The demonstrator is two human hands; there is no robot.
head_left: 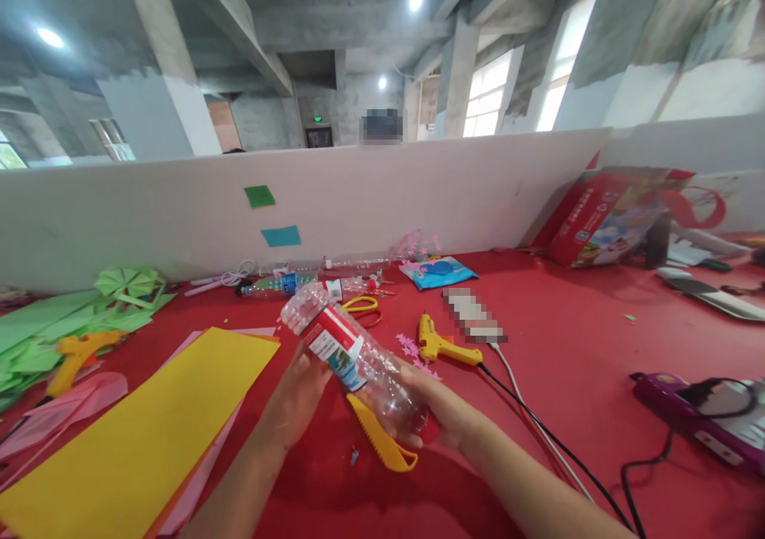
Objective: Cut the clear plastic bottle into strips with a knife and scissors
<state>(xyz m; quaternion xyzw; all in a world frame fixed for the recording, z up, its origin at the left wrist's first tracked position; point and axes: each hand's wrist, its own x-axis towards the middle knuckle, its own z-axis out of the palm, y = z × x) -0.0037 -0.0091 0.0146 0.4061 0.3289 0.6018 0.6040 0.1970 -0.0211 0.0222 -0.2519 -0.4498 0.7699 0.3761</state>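
Observation:
A clear plastic bottle (388,375) with a red, white and blue label is tilted in front of me, its base up to the left and its red cap down to the right. My right hand (439,403) wraps around the cap end. Near the base end, my left hand (307,387) grips the label side, its fingers partly hidden behind the bottle. Just beneath lies a yellow tool with a ridged edge (382,439), perhaps a cutter. A yellow glue gun (445,344) rests beyond my right hand, beside pink star-shaped cut-outs (412,349).
Yellow paper sheets (143,419) and green paper pieces (36,332) cover the left side, with another yellow glue gun (80,356). More bottles (268,286) and a blue packet (439,272) lie toward the white partition (358,196). A purple power strip (693,415) and cables are at right.

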